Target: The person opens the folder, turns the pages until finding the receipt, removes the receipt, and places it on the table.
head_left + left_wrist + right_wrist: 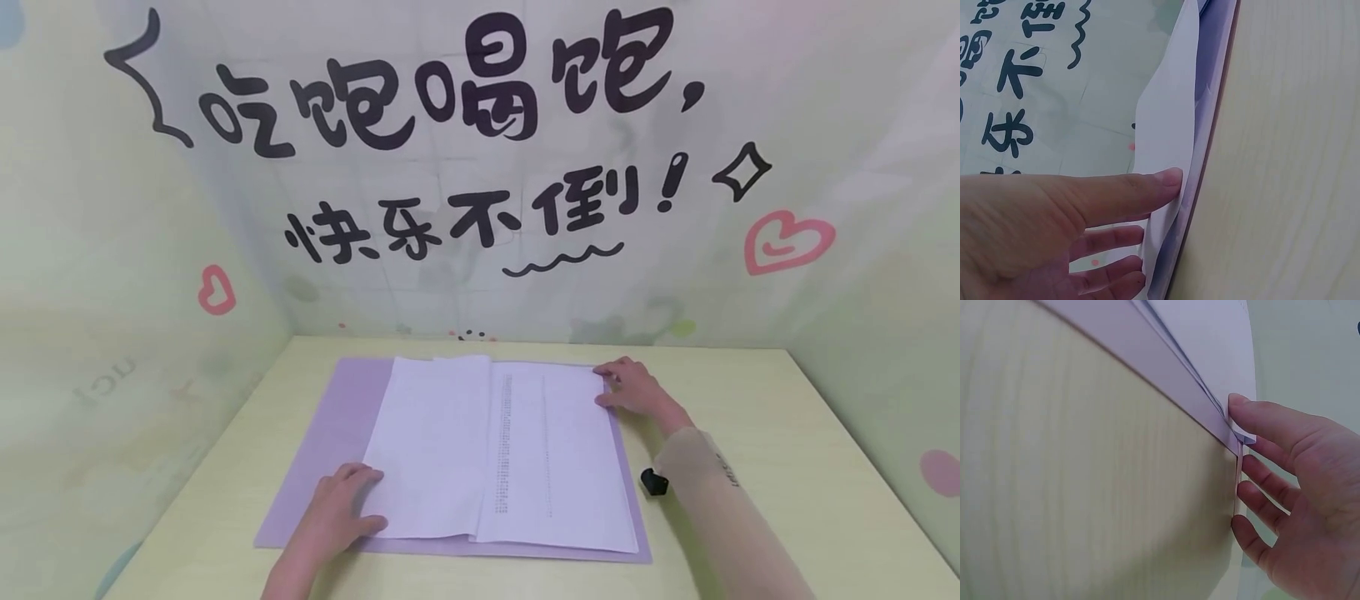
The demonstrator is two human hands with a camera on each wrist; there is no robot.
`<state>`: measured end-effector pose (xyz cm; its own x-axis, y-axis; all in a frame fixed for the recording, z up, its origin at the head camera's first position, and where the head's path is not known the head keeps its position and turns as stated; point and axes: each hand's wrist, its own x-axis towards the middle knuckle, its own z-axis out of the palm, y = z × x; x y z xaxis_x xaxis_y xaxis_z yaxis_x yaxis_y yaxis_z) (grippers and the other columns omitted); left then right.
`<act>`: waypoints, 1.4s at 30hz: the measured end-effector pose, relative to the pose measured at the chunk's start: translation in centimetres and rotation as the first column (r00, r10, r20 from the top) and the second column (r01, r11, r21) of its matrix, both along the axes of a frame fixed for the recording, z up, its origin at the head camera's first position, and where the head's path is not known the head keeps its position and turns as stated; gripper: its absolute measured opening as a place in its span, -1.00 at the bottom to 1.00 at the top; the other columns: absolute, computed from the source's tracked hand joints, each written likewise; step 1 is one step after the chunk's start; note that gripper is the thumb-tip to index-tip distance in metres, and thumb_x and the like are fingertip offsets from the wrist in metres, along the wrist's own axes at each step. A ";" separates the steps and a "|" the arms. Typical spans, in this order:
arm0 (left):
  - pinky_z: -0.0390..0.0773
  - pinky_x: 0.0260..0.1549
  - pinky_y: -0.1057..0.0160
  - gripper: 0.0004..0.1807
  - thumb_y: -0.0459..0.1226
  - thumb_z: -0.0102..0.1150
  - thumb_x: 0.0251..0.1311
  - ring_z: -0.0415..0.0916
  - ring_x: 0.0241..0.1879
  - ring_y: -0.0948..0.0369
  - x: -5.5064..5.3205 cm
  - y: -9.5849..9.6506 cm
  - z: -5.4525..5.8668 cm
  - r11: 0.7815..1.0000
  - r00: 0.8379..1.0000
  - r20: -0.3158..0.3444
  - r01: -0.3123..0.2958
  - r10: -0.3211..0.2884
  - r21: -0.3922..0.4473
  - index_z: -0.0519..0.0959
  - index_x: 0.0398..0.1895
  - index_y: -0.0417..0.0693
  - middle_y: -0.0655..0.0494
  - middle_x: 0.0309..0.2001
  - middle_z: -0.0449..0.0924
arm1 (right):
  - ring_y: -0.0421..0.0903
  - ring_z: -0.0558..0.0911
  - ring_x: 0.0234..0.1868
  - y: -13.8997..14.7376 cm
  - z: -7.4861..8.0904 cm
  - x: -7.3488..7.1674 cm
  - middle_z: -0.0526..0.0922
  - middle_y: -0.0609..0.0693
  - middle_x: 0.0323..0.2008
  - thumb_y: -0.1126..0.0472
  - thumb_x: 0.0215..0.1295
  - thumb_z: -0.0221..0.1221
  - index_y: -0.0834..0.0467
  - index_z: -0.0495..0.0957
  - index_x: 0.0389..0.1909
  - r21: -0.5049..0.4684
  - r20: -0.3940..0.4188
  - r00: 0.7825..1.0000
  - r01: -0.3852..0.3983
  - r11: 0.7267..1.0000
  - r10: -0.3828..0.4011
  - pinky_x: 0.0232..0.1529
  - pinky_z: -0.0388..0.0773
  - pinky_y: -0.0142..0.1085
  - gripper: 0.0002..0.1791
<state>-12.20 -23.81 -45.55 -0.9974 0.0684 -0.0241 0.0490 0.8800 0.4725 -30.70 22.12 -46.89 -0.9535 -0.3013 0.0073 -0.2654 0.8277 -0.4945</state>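
Observation:
A purple folder (330,433) lies spread on the table, with white papers opened on it. The left page (427,450) looks blank, while the right page (585,467) carries columns of small print. My left hand (333,508) rests at the lower left edge of the left page; its thumb (1160,182) lies straight on the paper, the other fingers loosely along the edge. At the upper right corner of the right page, my right hand (637,390) pinches the paper between thumb (1244,409) and index finger, with the other fingertips by the folder's edge.
The pale wood table (750,417) meets a printed backdrop (465,292) with black characters and hearts, which also rises on both sides. A small black device (654,482) sits beside the right sleeve (720,500).

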 end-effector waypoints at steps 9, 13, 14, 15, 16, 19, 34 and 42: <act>0.47 0.17 -0.22 -0.34 -0.20 0.54 -0.15 0.41 0.11 -0.18 -0.1 0.0 -0.1 1.000 1.000 -0.008 0.002 -0.002 -0.006 0.57 0.13 -0.11 -0.17 0.21 0.48 | 0.30 0.41 0.12 -0.5 -0.1 0.2 0.50 0.36 0.10 0.15 0.12 0.39 0.27 0.52 0.18 -0.015 -0.055 0.998 0.033 0.999 -0.034 0.12 0.46 0.15 -0.40; 0.47 0.17 -0.22 -0.34 -0.21 0.54 -0.16 0.41 0.11 -0.18 -0.1 -0.1 -0.1 1.000 1.000 -0.009 0.004 -0.004 -0.010 0.57 0.12 -0.12 -0.17 0.20 0.49 | 0.21 0.48 0.01 -0.8 -0.1 0.3 0.57 0.31 -0.02 0.19 0.12 0.39 0.31 0.52 0.15 -0.045 -0.054 0.998 0.021 0.999 -0.024 0.09 0.49 0.09 -0.43; 0.46 0.17 -0.23 -0.34 -0.21 0.54 -0.15 0.41 0.11 -0.19 -0.1 -0.1 -0.2 1.000 1.000 -0.010 0.004 -0.004 -0.011 0.57 0.12 -0.12 -0.18 0.20 0.49 | 0.17 0.50 -0.02 -0.8 -0.1 0.3 0.58 0.28 -0.05 0.20 0.12 0.38 0.32 0.52 0.15 -0.056 -0.046 0.999 0.020 0.998 -0.023 0.08 0.50 0.06 -0.43; 0.46 0.17 -0.23 -0.34 -0.21 0.54 -0.15 0.41 0.12 -0.19 -0.1 -0.1 -0.2 1.000 1.000 -0.010 0.003 -0.003 -0.008 0.57 0.12 -0.12 -0.18 0.20 0.49 | 0.14 0.51 -0.05 -0.9 -0.1 0.2 0.59 0.26 -0.08 0.21 0.12 0.38 0.33 0.51 0.15 -0.071 -0.037 0.999 0.019 0.997 -0.022 0.07 0.51 0.04 -0.43; 0.46 0.17 -0.23 -0.34 -0.21 0.54 -0.15 0.41 0.12 -0.19 -0.1 -0.2 -0.2 1.000 1.000 -0.013 0.004 -0.004 -0.009 0.57 0.12 -0.12 -0.18 0.20 0.49 | 0.11 0.52 -0.08 -0.9 -0.1 0.2 0.60 0.24 -0.11 0.22 0.12 0.38 0.33 0.51 0.15 -0.085 -0.027 0.999 0.022 0.996 -0.025 0.06 0.52 0.02 -0.43; 0.46 0.17 -0.24 -0.35 -0.21 0.54 -0.16 0.41 0.11 -0.19 -0.1 -0.2 -0.3 1.000 1.000 -0.021 0.001 -0.001 -0.005 0.58 0.12 -0.11 -0.17 0.20 0.50 | 0.04 0.53 -0.13 -1.0 -0.1 0.3 0.60 0.19 -0.15 0.25 0.13 0.37 0.32 0.48 0.18 -0.113 -0.003 0.999 0.037 0.993 -0.038 0.02 0.55 -0.04 -0.42; 0.48 0.16 -0.21 -0.36 -0.20 0.55 -0.16 0.42 0.10 -0.17 -0.2 -0.1 -0.4 1.000 1.000 -0.018 0.003 -0.003 0.001 0.58 0.10 -0.09 -0.14 0.19 0.50 | 0.01 0.53 -0.20 -1.3 -0.3 0.3 0.59 0.18 -0.21 0.31 0.17 0.32 0.32 0.40 0.25 -0.127 0.024 0.998 0.054 0.990 -0.052 -0.10 0.54 -0.15 -0.40; 0.53 0.11 -0.17 -0.40 -0.21 0.56 -0.17 0.44 0.06 -0.14 -0.5 -0.1 0.0 1.000 1.000 -0.001 0.018 -0.018 -0.018 0.59 0.04 -0.07 -0.11 0.18 0.49 | 0.02 0.55 -0.20 -1.6 0.2 0.1 0.61 0.22 -0.17 0.33 0.18 0.32 0.31 0.40 0.25 -0.129 0.062 0.996 0.069 0.989 -0.061 -0.10 0.58 -0.13 -0.41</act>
